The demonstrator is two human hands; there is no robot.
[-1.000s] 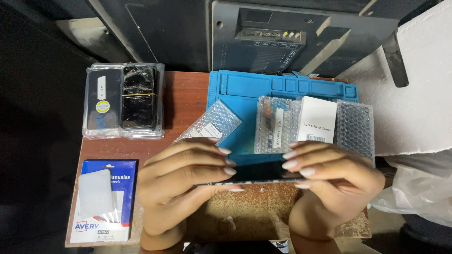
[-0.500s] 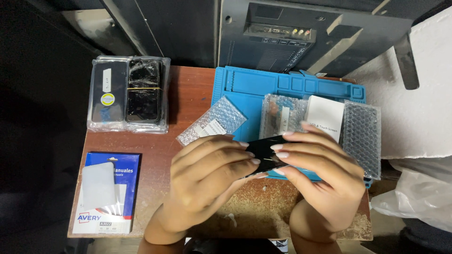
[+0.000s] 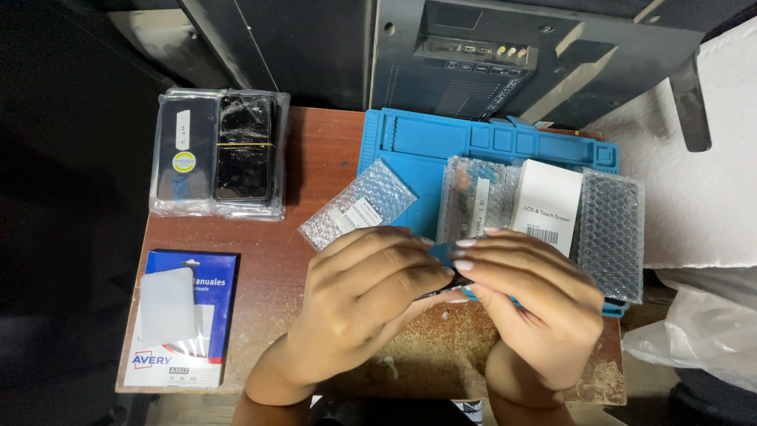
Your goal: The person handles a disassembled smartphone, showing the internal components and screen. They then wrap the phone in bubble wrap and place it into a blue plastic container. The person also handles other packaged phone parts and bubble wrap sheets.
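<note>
Looking down: two hands meet over the near edge of the blue mat (image 3: pixel 410 150), the landmark for what follows.
Left hand (image 3: pixel 367 296): curled, fingertips pinching a small dark object (image 3: pixel 443 290) at the mat's near edge.
Right hand (image 3: pixel 536 304): fingers pressed on the same dark object from the other side, touching the left hand.
Dark object: mostly hidden between the fingers; its kind I cannot tell.
On the mat: bubble-wrap pouches (image 3: pixel 611 233), a white labelled packet (image 3: pixel 550 205).
Left of the mat: another bubble-wrap sleeve (image 3: pixel 357 205), bagged phones (image 3: pixel 217 154), a blue label pack (image 3: pixel 181 315).
Surface (image 3: pixel 315 142): reddish wood, worn pale near the hands.
</note>
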